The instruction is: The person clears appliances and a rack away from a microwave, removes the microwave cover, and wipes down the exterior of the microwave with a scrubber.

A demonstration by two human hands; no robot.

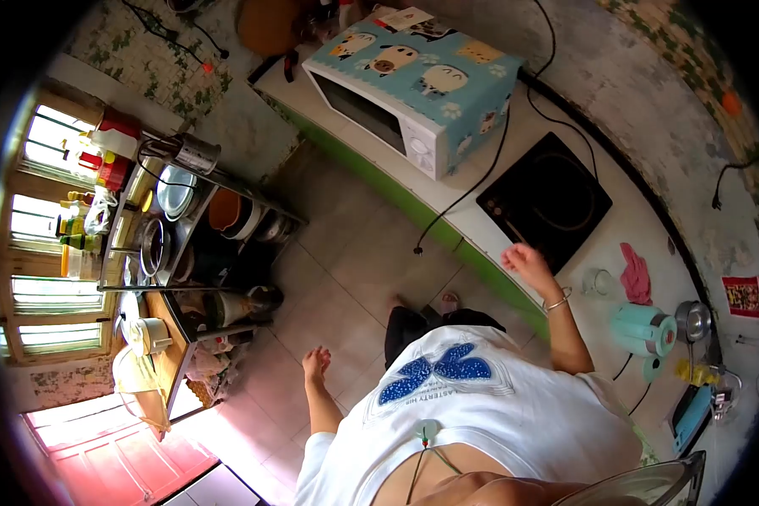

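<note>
My right hand (pixel 529 266), with a bangle on its wrist, hovers by the near corner of a black induction cooktop (pixel 548 198) on the counter. Its fingers are loosely bent and hold nothing; whether it touches the cooktop I cannot tell. Low on the other side, my left hand (pixel 315 363) hangs over the floor, fingers loosely apart, with nothing in it. A clear glass (pixel 597 282) and a pink cloth (pixel 637 274) lie beyond my right wrist. Beside them is a mint-green kettle (pixel 639 329).
A white microwave (pixel 430 145) under a patterned cloth cover stands on the counter (pixel 460 196). A black cord with a plug (pixel 419 250) hangs over the edge. To the left, a rack (pixel 253 198) holds pots, near a wooden table (pixel 164 316) with a cream cooker (pixel 148 336).
</note>
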